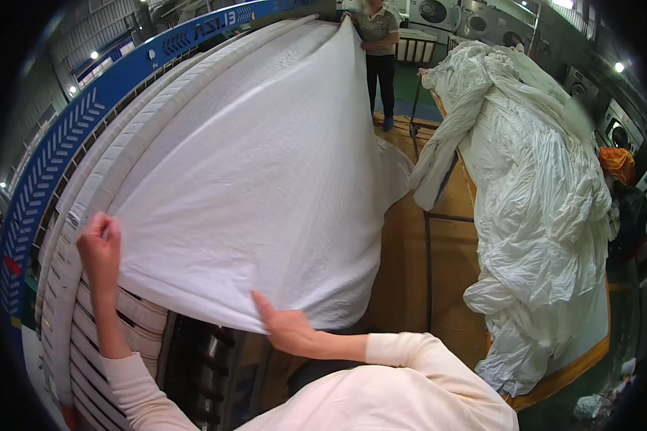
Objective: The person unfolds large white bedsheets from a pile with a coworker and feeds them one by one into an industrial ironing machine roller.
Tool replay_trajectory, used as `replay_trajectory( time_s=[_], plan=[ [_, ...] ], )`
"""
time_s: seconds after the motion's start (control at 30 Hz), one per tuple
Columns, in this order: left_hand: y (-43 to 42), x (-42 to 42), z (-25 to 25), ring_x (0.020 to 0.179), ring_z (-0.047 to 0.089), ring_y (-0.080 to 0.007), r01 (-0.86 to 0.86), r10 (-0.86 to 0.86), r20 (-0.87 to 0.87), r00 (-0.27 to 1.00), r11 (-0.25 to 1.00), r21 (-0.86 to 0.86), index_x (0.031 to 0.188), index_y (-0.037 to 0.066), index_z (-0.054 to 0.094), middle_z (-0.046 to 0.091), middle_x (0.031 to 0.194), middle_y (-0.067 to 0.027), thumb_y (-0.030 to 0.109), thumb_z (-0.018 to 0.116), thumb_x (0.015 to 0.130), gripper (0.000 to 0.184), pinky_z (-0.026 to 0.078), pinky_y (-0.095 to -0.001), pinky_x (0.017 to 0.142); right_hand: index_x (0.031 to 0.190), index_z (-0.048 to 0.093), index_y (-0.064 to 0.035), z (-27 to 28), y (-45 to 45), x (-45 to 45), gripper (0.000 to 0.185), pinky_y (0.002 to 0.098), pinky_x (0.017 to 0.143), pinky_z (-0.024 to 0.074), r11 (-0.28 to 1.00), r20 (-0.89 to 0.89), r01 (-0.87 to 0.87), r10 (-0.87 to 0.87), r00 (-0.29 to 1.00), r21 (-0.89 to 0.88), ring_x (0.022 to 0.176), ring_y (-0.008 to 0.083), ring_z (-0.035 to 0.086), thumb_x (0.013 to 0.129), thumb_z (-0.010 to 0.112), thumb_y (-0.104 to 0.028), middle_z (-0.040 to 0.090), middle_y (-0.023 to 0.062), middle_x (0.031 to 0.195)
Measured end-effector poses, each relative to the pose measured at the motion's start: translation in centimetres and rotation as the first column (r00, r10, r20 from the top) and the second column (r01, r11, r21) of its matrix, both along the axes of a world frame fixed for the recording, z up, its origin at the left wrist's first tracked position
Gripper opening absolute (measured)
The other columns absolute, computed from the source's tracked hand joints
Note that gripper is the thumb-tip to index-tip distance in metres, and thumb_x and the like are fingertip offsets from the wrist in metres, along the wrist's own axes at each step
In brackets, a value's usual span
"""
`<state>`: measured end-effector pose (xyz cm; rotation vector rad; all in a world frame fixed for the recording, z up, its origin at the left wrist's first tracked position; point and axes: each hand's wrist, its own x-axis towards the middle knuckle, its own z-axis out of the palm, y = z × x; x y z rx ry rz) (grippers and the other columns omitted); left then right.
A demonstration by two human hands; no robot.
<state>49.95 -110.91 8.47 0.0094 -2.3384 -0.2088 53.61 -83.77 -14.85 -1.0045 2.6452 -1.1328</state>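
Observation:
A large white sheet (259,172) is spread from the ribbed rollers on the left towards a person (378,36) at the far end, who holds its raised far corner. My left hand (99,244) is closed at the sheet's near left corner, over the padded roller edge. At the near edge of the cloth, my right hand (287,327) grips it, with the thumb on top and the fingers partly hidden beneath. Between my hands the near edge hangs in a shallow curve.
A blue machine frame (57,144) arches along the left, beside padded rollers and belts (108,373). On the right, a heap of crumpled white sheets (539,201) lies on a long table (598,359). Washing machines (431,13) and an orange cloth (617,165) are farther back.

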Motion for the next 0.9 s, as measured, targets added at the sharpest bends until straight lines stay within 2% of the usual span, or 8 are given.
replay_trajectory(
  time_s=[0.2, 0.3, 0.4, 0.5, 0.67, 0.7, 0.8, 0.9],
  plan=[
    [-16.0, -2.0, -6.2, 0.070, 0.061, -0.0363, -0.500, 0.561, 0.092, 0.823, 0.790, -0.355, 0.091, 0.001, 0.052, 0.061, 0.075, -0.0199, 0.015, 0.053, 0.086, 0.014, 0.045, -0.0439, 0.057, 0.139, 0.013, 0.0063, -0.4, -10.5, -1.5, 0.067, 0.0474, 0.055, 0.0472, 0.988, -0.085, -0.152, 0.152, 0.985, 0.003, 0.059, 0.0390, 0.060, 0.080, 0.043, -0.002, 0.061, 0.0198, 0.069],
    [-21.7, -4.1, -15.2, 0.079, 0.060, -0.0329, -0.523, 0.579, -0.007, 0.815, 0.731, -0.437, 0.099, 0.005, 0.050, 0.059, 0.090, -0.0167, 0.016, 0.053, 0.085, 0.018, 0.045, -0.0439, 0.063, 0.141, 0.012, 0.0029, -1.8, -12.8, -2.5, 0.067, 0.0472, 0.060, 0.0484, 0.969, -0.006, -0.212, 0.215, 0.977, 0.130, 0.068, 0.0398, 0.061, 0.082, 0.043, -0.005, 0.062, 0.0210, 0.078],
    [-19.0, -4.2, -12.1, 0.090, 0.055, -0.0295, -0.506, 0.478, -0.227, 0.849, 0.610, -0.610, 0.104, 0.008, 0.048, 0.053, 0.098, -0.0116, 0.016, 0.055, 0.082, 0.024, 0.044, -0.0416, 0.073, 0.138, 0.025, -0.0022, -1.2, -13.0, -3.7, 0.061, 0.0458, 0.063, 0.0489, 0.964, 0.048, -0.260, 0.258, 0.965, 0.053, 0.074, 0.0391, 0.061, 0.083, 0.050, -0.009, 0.062, 0.0193, 0.087],
    [-19.5, -4.1, -11.5, 0.093, 0.052, -0.0262, -0.359, 0.466, -0.043, 0.884, 0.617, -0.700, 0.104, 0.008, 0.049, 0.049, 0.092, -0.0082, 0.014, 0.058, 0.080, 0.026, 0.042, -0.0384, 0.080, 0.131, 0.040, -0.0049, 0.1, -11.4, -5.5, 0.049, 0.0454, 0.068, 0.0491, 0.931, -0.048, -0.360, 0.357, 0.933, -0.060, 0.082, 0.0374, 0.061, 0.085, 0.054, -0.016, 0.061, 0.0188, 0.097],
    [-21.8, -5.1, -11.7, 0.094, 0.054, -0.0257, -0.397, 0.370, -0.180, 0.911, 0.677, -0.620, 0.097, 0.008, 0.050, 0.053, 0.091, -0.0095, 0.015, 0.059, 0.083, 0.019, 0.044, -0.0382, 0.078, 0.104, 0.061, -0.0048, 10.8, -4.8, -6.8, 0.023, 0.0300, 0.052, 0.0448, 0.705, -0.291, -0.316, 0.160, 0.943, -0.635, 0.059, 0.0226, 0.058, 0.081, 0.059, -0.001, 0.060, 0.0098, 0.074],
    [-22.1, -5.2, -11.5, 0.095, 0.054, -0.0254, -0.444, 0.367, -0.257, 0.894, 0.655, -0.612, 0.095, 0.008, 0.050, 0.054, 0.091, -0.0095, 0.016, 0.059, 0.083, 0.017, 0.045, -0.0380, 0.077, 0.098, 0.063, -0.0048, 13.1, -3.6, -6.7, 0.022, 0.0301, 0.046, 0.0425, 0.674, -0.336, -0.322, 0.116, 0.935, -0.665, 0.053, 0.0219, 0.055, 0.080, 0.055, 0.006, 0.060, 0.0093, 0.072],
    [-23.9, -5.8, -11.1, 0.090, 0.058, -0.0257, -0.300, 0.399, 0.012, 0.917, 0.707, -0.641, 0.093, 0.008, 0.050, 0.057, 0.090, -0.0092, 0.018, 0.058, 0.086, 0.014, 0.048, -0.0372, 0.069, 0.097, 0.063, -0.0020, 16.3, -0.1, -5.6, 0.022, 0.0270, 0.042, 0.0356, 0.606, -0.528, -0.441, 0.041, 0.848, -0.662, 0.045, 0.0161, 0.047, 0.078, 0.056, 0.005, 0.052, 0.0056, 0.060],
    [-20.9, -5.6, -8.8, 0.079, 0.061, -0.0271, -0.318, 0.314, -0.117, 0.942, 0.730, -0.604, 0.092, 0.007, 0.050, 0.057, 0.088, -0.0085, 0.018, 0.057, 0.087, 0.014, 0.049, -0.0370, 0.059, 0.093, 0.060, -0.0002, 18.2, 2.3, -4.5, 0.013, 0.0243, 0.039, 0.0295, 0.429, -0.756, -0.685, 0.005, 0.654, -0.589, 0.042, 0.0131, 0.042, 0.081, 0.055, 0.000, 0.044, 0.0022, 0.054]
  ],
)
